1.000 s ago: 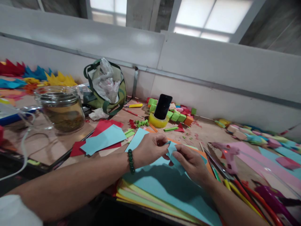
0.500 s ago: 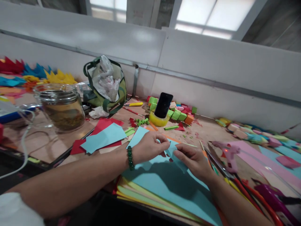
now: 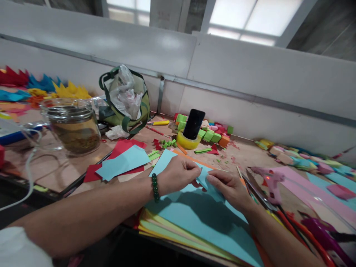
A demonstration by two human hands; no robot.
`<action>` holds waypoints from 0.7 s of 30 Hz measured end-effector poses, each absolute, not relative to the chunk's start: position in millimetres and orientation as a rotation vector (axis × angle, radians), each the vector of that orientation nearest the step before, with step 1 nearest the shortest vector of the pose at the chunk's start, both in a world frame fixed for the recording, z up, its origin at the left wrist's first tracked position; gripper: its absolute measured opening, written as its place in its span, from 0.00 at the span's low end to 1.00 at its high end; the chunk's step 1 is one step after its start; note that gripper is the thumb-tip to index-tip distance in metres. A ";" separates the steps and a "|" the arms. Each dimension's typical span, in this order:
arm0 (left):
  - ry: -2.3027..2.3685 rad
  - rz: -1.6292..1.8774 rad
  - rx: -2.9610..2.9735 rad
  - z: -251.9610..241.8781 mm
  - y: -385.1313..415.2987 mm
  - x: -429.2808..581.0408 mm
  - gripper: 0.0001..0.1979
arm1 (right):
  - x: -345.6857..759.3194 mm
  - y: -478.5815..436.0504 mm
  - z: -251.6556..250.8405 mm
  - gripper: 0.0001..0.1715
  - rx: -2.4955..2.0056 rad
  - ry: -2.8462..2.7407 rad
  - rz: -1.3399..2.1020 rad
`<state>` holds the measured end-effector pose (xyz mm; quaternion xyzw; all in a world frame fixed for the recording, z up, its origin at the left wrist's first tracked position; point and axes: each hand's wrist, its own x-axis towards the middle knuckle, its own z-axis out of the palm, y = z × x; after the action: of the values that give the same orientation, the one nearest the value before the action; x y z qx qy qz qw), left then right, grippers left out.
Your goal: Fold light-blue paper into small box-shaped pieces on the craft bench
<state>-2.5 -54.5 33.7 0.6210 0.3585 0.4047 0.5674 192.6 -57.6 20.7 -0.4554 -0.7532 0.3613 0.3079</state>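
Between my two hands is a small folded piece of light blue paper [image 3: 211, 185]. My left hand [image 3: 179, 173], with a green bead bracelet [image 3: 155, 188] at its wrist, pinches the paper's left end between thumb and fingers. On the other side, my right hand [image 3: 230, 189] grips the same piece, thumb on top. Fingers hide part of the folds. Below both hands lies a stack of coloured sheets [image 3: 183, 230], its top sheet light blue. Cut light blue paper [image 3: 125, 163] rests on red paper to the left.
A phone [image 3: 194, 124] leans in a yellow tape roll [image 3: 188, 142] before folded paper blocks [image 3: 211, 135]. Leftward stand a glass jar [image 3: 73, 129] of brownish liquid and a green bag [image 3: 125, 100]. A pink glue gun [image 3: 272, 181] and orange-handled scissors [image 3: 308, 233] lie at right.
The folded light blue paper has turned slightly in my fingers, and less of its left end shows. Both hands stay in nearly the same place.
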 end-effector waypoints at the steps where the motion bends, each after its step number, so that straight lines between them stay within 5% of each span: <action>1: 0.844 0.947 1.449 33.2 -54.4 -2.5 0.14 | 193.0 -57.6 20.6 0.21 -1.202 -1.994 0.965; 21: 0.905 0.662 1.640 27.7 -46.3 -11.1 0.09 | 193.7 -54.8 22.0 0.22 -1.236 -2.038 1.268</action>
<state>-11.1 -46.3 27.7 0.6916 0.3816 0.2790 0.5461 193.7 -54.8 22.0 -0.4466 -0.7365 0.4583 0.2194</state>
